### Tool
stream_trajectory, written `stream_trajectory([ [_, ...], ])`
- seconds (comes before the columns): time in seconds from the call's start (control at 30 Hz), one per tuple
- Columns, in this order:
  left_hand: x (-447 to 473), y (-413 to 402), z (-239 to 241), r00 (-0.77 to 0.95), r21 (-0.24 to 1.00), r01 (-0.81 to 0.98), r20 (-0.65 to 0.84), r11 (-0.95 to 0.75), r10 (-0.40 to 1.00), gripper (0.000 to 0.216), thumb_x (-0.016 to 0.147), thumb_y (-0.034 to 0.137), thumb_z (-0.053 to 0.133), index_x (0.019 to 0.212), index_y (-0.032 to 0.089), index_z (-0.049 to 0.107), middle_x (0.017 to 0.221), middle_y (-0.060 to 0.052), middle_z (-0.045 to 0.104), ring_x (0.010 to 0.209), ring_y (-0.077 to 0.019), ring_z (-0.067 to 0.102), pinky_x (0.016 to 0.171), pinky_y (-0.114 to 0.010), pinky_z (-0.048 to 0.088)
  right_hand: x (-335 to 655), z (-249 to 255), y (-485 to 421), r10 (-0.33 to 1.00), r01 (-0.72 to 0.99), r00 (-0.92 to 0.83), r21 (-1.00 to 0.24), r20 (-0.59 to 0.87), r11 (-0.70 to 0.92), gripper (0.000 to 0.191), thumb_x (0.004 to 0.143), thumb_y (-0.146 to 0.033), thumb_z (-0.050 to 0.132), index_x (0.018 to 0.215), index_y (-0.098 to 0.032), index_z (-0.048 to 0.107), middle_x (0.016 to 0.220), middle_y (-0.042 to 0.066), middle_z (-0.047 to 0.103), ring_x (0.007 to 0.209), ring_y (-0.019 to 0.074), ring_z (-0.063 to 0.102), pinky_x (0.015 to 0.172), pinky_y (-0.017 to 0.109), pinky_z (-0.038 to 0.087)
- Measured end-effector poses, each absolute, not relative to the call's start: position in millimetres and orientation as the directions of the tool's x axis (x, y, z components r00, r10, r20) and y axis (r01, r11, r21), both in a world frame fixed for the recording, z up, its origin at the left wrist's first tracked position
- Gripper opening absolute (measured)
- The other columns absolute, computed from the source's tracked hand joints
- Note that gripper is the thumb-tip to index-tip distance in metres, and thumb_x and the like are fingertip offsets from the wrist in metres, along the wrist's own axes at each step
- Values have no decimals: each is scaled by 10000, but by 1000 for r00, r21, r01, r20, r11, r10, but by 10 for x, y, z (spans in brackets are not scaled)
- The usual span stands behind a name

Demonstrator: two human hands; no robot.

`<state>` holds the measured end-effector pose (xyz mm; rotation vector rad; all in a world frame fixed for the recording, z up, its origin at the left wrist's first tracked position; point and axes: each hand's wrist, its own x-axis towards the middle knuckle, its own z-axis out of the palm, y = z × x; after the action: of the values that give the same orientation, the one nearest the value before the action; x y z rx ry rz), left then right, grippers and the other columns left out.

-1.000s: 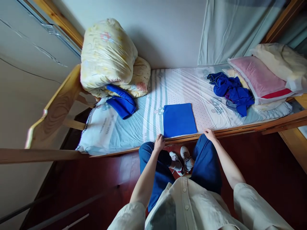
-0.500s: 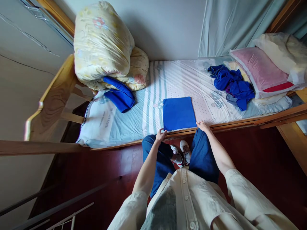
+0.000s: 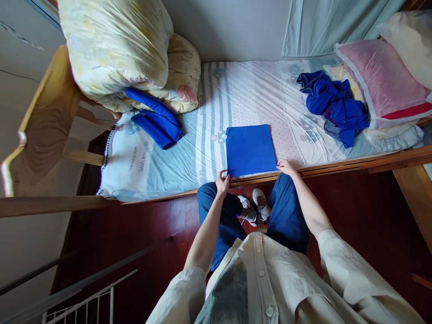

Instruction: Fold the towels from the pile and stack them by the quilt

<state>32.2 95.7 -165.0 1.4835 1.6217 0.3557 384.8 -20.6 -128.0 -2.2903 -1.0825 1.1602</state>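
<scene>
A folded blue cloth (image 3: 250, 150) lies flat on the striped bed sheet (image 3: 256, 103) near the bed's front edge. My left hand (image 3: 222, 182) pinches its near left corner. My right hand (image 3: 286, 167) grips its near right corner. Both hands are closed on the cloth's front edge. A second folded blue garment (image 3: 155, 122) rests at the left, against a bundled yellow quilt (image 3: 121, 49). A crumpled heap of blue clothes (image 3: 334, 105) lies at the right, beside a pink pillow (image 3: 384, 81).
The bed's wooden rail (image 3: 337, 168) runs along the front and a wooden footboard (image 3: 43, 130) stands at the left. Dark red floor (image 3: 364, 211) lies below. My knees and white shoes (image 3: 253, 208) are against the bed. A white rack (image 3: 84, 301) shows at bottom left.
Both hands have moved from the bed's edge onto the near corners of the folded blue cloth and closed on them. The camera has tilted closer over the bed.
</scene>
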Motion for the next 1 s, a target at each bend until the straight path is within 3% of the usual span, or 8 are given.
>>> stream_trajectory([
  [0.07,337,952,-1604,136,751,625,-374,213,917,564,952,301,548,1504,188,565,766,15,745,812,-185,747,840,-271,568,3848,-1263,-215,793,456,333,-650,-510,-608,181,932,-200,620,1055,-177,752,1027,65,822,945,189,762,893,300,590],
  [0.17,367,960,-1547,183,744,641,-383,186,905,494,941,304,543,1390,161,692,794,-20,763,827,-216,762,868,-303,575,3829,-1220,-218,812,465,317,-666,-490,-583,202,932,-216,642,1022,-190,820,1124,72,823,1102,212,759,1019,337,582],
  [0.37,403,1025,-1545,216,743,642,-411,189,886,481,817,367,762,1241,140,768,907,-80,803,908,-286,777,949,-382,582,3800,-1210,-207,841,572,303,-621,-447,-536,404,698,-179,904,1095,-165,832,1117,93,819,1058,233,756,1009,330,578],
  [0.43,407,1072,-1583,232,746,655,-353,123,906,454,739,304,821,1166,154,784,855,-66,787,973,-304,762,986,-401,573,3799,-1253,-177,866,622,310,-605,-392,-497,311,693,-137,886,999,-170,836,1019,80,815,979,224,750,944,326,585],
  [0.57,423,1203,-1706,218,749,662,-226,26,949,195,729,206,753,920,196,794,779,-40,695,937,-281,731,994,-434,581,3828,-1394,-84,905,652,339,-629,-258,-424,102,744,-98,781,798,-184,794,918,63,759,902,213,709,870,326,573],
  [0.7,437,1346,-1846,140,839,544,-100,8,985,145,749,269,769,866,183,761,1036,-107,692,1057,-273,702,900,-400,623,3905,-1542,-12,905,510,393,-781,-162,-361,110,744,-243,820,764,-187,728,1058,91,739,950,222,691,896,353,574],
  [0.8,436,1411,-1928,153,887,461,-86,6,985,205,796,344,763,921,182,743,1149,-122,723,1126,-259,697,897,-367,626,3960,-1626,18,902,343,384,-876,-199,-340,212,781,-365,808,834,-186,708,1077,102,754,994,229,695,917,357,570],
  [1.0,432,1407,-2010,170,904,407,-217,132,961,397,855,536,697,998,165,702,838,-57,749,790,-212,728,711,-309,612,3983,-1721,64,867,225,383,-878,-319,-423,392,801,-497,779,990,-170,676,837,43,720,815,193,662,755,305,543],
])
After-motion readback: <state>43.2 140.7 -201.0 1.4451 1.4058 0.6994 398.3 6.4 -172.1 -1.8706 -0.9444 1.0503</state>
